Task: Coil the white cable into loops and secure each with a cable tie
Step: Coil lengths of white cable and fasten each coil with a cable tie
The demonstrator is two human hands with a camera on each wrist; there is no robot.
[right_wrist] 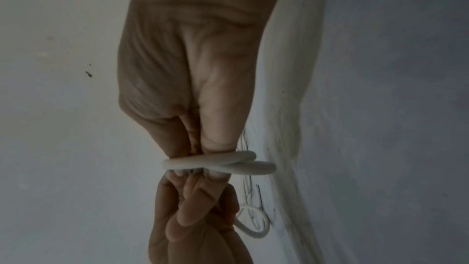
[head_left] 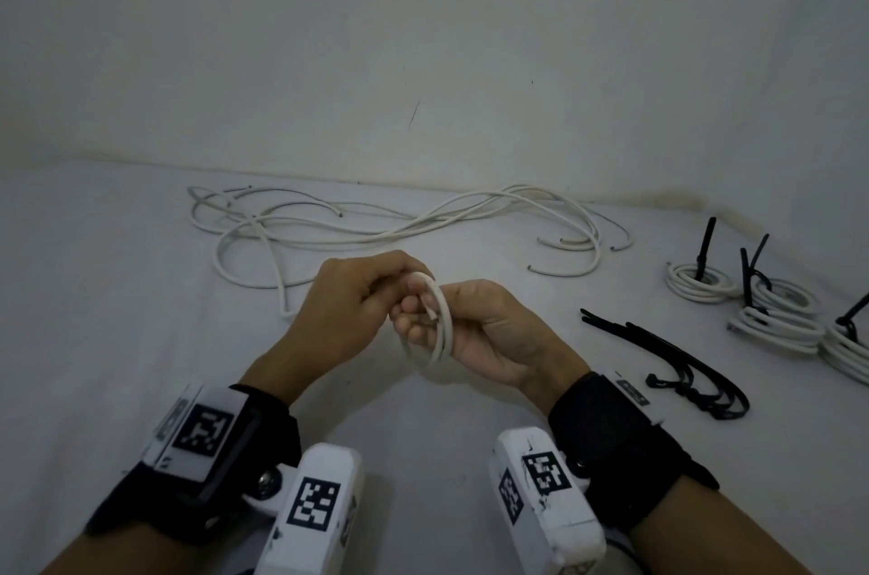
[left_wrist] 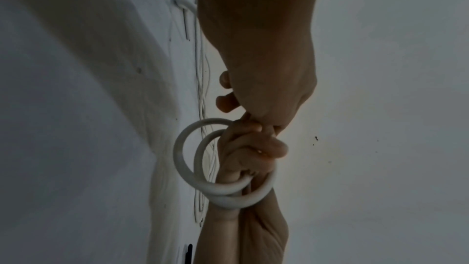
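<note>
Wall-side cables (head_left: pixel 376 222) escape wrist views.

White cable (head_left: pixel 435 320), black cable ties (head_left: pixel 682 358), black-and-white checkered markers (head_left: pixel 314 505), black wrist straps (head_left: pixel 620 447).

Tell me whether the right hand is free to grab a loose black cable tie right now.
Probably not yet: the right hand grips the white coil together with the left hand. The loose black cable ties lie unobstructed to its right.
</note>
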